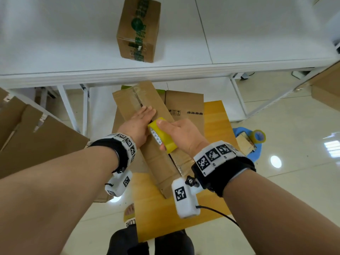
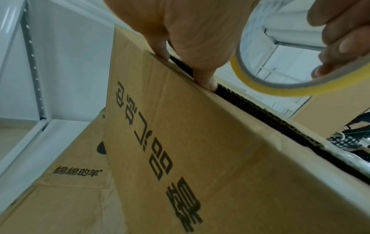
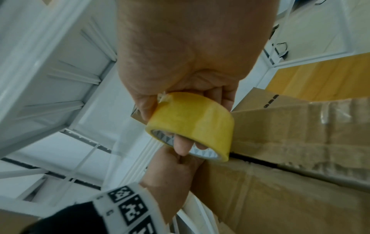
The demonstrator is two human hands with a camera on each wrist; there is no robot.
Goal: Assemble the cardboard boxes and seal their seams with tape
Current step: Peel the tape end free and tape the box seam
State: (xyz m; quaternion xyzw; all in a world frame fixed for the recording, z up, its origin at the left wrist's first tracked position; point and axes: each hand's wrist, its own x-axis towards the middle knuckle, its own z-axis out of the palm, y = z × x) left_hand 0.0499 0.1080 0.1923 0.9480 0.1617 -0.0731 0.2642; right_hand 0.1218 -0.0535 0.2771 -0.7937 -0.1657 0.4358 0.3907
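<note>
**A:** What was held, and how?

**B:** A roll of yellow tape (image 1: 162, 133) was gripped in the right hand (image 1: 181, 133), with fingers hooked through its core and the thumb laid over the outer face. The left hand (image 1: 139, 122) was laid flat, fingers straight, on the top of the cardboard box (image 1: 160, 162), its fingertips at the open centre seam. Nothing was held in it.

**B:** The roll was kept just above the seam, beside the left hand.

**A:** Where was the box set?

**B:** It was rested at an angle on a small yellow table (image 1: 217, 126), over a flattened carton (image 1: 184, 105).

**A:** How much had been finished?

**B:** The box had been folded into shape and its top flaps closed, but a dark gap was seen between them along the middle. Shiny film was made out at both ends of the seam, possibly tape already laid; the view was too blurred for certainty. The middle stretch seemed left to seal.

**A:** And beyond that?

**B:** One closed box with green-printed tape (image 1: 138, 30) was stood on the white table (image 1: 55, 43). More flat cardboard (image 1: 36, 135) was seen at the left, presumably yet to be assembled, and a second tape roll (image 1: 259, 136) at the right.
</note>
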